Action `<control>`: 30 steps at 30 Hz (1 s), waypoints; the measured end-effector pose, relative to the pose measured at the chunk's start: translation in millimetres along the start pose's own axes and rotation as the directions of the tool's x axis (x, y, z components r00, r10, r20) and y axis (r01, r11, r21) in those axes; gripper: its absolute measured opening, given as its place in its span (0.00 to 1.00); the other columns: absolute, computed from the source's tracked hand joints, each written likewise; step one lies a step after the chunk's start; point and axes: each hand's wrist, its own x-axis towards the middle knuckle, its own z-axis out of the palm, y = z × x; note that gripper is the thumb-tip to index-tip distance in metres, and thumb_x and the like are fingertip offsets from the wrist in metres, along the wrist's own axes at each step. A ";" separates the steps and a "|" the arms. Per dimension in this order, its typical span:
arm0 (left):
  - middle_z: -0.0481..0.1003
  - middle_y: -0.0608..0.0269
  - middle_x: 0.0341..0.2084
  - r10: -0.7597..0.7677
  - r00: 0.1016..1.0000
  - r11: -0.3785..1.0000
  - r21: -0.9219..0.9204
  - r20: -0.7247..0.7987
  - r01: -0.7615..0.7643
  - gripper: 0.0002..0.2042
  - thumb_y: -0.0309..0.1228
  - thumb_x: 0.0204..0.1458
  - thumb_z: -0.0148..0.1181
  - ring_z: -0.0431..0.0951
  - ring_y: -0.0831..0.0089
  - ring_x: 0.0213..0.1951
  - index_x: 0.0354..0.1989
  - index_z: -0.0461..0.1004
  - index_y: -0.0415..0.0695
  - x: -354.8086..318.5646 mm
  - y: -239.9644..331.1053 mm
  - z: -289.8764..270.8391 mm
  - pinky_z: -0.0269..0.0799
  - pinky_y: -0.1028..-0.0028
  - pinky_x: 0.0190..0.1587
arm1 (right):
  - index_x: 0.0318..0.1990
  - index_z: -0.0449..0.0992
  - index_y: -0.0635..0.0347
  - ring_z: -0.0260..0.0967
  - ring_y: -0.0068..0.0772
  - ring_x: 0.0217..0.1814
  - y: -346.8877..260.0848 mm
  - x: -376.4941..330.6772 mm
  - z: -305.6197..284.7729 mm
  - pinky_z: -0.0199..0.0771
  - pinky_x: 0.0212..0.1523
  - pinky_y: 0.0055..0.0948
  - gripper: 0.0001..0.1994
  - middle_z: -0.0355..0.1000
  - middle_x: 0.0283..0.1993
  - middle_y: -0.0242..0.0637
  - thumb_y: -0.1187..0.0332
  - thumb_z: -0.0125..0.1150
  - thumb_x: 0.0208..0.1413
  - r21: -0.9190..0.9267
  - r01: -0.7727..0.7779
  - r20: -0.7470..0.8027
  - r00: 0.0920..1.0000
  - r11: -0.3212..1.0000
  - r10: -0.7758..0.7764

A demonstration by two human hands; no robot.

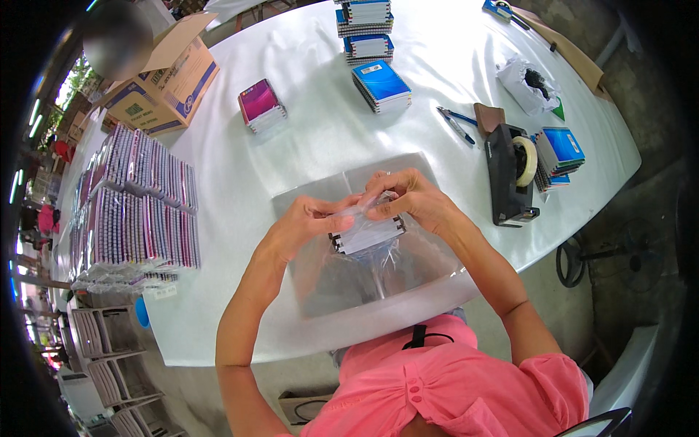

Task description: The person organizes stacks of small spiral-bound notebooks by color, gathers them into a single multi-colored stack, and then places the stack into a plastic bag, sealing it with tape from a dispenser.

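Observation:
In front of me a small stack of spiral notebooks (369,237) sits inside a clear plastic bag (380,268), page edges facing up. My left hand (312,222) pinches the bag's plastic at the left of the stack's top edge. From the right, my right hand (408,200) also grips the plastic, thumb and fingers pressed together. The two hands nearly meet above the notebooks. Under them lies a pile of flat clear plastic bags (320,285) near the table's front edge.
Wrapped notebooks (138,204) are piled at the left, before an open cardboard box (171,80). Purple notebooks (261,102) and blue notebooks (381,84) stand farther back. At the right are a black tape dispenser (502,175), pens (457,125) and more notebooks (561,149).

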 end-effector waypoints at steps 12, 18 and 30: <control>0.58 0.72 0.65 0.326 0.917 0.235 0.919 0.232 -0.316 0.33 0.43 0.41 0.66 0.42 0.52 0.69 0.59 0.66 0.48 -36.7 21.8 15.8 0.38 0.42 0.66 | 0.41 0.82 0.45 0.61 0.38 0.58 -18.5 -23.4 -1.9 0.59 0.58 0.42 0.16 0.68 0.54 0.38 0.67 0.70 0.40 -0.670 0.429 0.295 0.903 0.606 -0.313; 0.53 0.76 0.67 0.404 0.891 -0.039 0.977 0.208 -0.210 0.36 0.44 0.40 0.66 0.40 0.51 0.69 0.61 0.64 0.51 -47.4 18.0 40.3 0.39 0.40 0.64 | 0.52 0.75 0.45 0.54 0.42 0.67 -8.9 -61.0 28.9 0.51 0.62 0.58 0.26 0.57 0.65 0.38 0.60 0.70 0.39 -0.949 0.311 0.298 0.820 -0.057 -0.490; 0.61 0.73 0.63 0.487 0.852 -0.102 0.982 0.190 -0.161 0.31 0.36 0.45 0.64 0.45 0.53 0.69 0.62 0.64 0.50 -50.8 12.1 61.3 0.34 0.46 0.68 | 0.38 0.79 0.62 0.66 0.29 0.50 35.2 -192.0 -175.3 0.65 0.49 0.35 0.19 0.74 0.42 0.38 0.54 0.68 0.49 -0.088 -0.322 -0.911 0.409 0.943 0.056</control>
